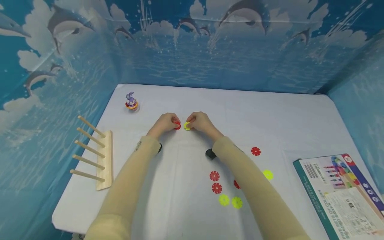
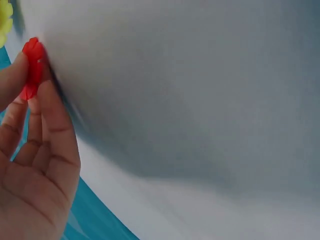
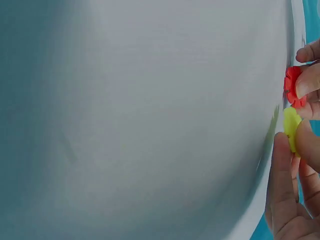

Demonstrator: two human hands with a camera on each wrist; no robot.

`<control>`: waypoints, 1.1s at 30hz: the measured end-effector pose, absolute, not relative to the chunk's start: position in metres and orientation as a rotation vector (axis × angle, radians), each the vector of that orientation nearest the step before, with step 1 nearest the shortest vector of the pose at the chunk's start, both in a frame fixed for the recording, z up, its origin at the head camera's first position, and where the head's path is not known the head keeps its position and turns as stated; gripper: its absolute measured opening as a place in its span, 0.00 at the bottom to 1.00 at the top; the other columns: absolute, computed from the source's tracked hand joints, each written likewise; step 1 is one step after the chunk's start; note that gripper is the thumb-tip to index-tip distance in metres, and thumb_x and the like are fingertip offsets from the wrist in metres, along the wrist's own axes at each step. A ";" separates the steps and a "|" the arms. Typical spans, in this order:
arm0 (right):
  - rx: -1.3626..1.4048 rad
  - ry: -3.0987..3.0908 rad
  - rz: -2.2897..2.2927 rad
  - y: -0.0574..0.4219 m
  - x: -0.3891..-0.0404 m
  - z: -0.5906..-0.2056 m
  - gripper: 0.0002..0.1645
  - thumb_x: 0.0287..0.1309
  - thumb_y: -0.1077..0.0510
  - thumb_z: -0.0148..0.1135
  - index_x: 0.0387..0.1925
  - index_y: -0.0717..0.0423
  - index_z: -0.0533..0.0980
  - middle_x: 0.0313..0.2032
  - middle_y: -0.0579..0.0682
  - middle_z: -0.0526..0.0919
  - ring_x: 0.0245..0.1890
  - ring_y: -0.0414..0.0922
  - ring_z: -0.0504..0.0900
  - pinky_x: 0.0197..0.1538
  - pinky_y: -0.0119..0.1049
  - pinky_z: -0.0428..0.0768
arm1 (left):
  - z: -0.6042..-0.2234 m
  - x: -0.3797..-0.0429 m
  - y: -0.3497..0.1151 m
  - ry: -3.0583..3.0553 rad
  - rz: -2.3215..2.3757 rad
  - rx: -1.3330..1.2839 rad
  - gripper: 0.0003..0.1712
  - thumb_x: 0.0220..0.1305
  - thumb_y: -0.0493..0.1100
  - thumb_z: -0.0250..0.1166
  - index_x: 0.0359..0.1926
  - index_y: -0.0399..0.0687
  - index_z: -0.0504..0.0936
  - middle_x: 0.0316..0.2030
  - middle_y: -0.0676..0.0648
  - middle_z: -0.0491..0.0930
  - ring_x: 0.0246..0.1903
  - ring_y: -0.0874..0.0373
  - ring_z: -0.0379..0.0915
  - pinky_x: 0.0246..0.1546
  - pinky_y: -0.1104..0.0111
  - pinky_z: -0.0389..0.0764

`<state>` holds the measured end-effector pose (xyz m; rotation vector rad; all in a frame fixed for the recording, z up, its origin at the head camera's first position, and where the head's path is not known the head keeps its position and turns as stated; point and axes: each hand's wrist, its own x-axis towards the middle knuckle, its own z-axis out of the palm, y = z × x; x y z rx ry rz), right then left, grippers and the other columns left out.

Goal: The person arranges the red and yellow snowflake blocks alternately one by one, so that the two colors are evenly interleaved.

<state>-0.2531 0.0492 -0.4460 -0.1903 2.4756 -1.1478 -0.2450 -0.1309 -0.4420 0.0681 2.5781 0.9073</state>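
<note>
Between thumb and fingers my left hand [image 1: 166,123] pinches a red notched disc [image 1: 178,125]. In the left wrist view the red disc [image 2: 34,69] is turned nearly edge-on, gripped between thumb and index fingertip. My right hand [image 1: 202,123] pinches a yellow notched disc [image 1: 187,126] the same way. The two discs face each other across a small gap in the head view, over the middle of the white table. In the right wrist view the yellow disc [image 3: 292,129] appears just below the red disc [image 3: 295,87].
Several loose red discs [image 1: 214,176] and yellow discs [image 1: 224,200] lie near and partly under the right forearm. A wooden peg rack [image 1: 108,160] stands at left. A purple rabbit figure [image 1: 131,101] is at the back left, and a printed box [image 1: 342,196] at right.
</note>
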 end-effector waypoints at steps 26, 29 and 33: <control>-0.160 2.694 -0.938 0.023 -0.248 -0.454 0.11 0.57 0.59 0.70 0.41 0.60 0.82 0.36 0.54 0.84 0.36 0.46 0.77 0.48 0.39 0.77 | -0.451 -0.246 -0.134 2.623 0.930 0.059 0.08 0.63 0.37 0.67 0.43 0.41 0.82 0.37 0.45 0.78 0.38 0.54 0.72 0.44 0.67 0.74; -0.165 2.707 -0.917 0.023 -0.247 -0.454 0.12 0.57 0.59 0.70 0.42 0.60 0.81 0.37 0.54 0.84 0.37 0.46 0.77 0.48 0.39 0.77 | -0.450 -0.246 -0.134 2.619 0.922 0.060 0.08 0.63 0.37 0.66 0.44 0.41 0.82 0.37 0.45 0.78 0.39 0.54 0.72 0.45 0.67 0.74; -0.163 2.704 -0.939 0.023 -0.245 -0.454 0.12 0.57 0.60 0.70 0.42 0.60 0.81 0.38 0.54 0.84 0.38 0.46 0.78 0.48 0.39 0.77 | -0.449 -0.246 -0.133 2.613 0.923 0.069 0.08 0.63 0.37 0.66 0.44 0.41 0.82 0.38 0.44 0.78 0.39 0.54 0.73 0.46 0.66 0.74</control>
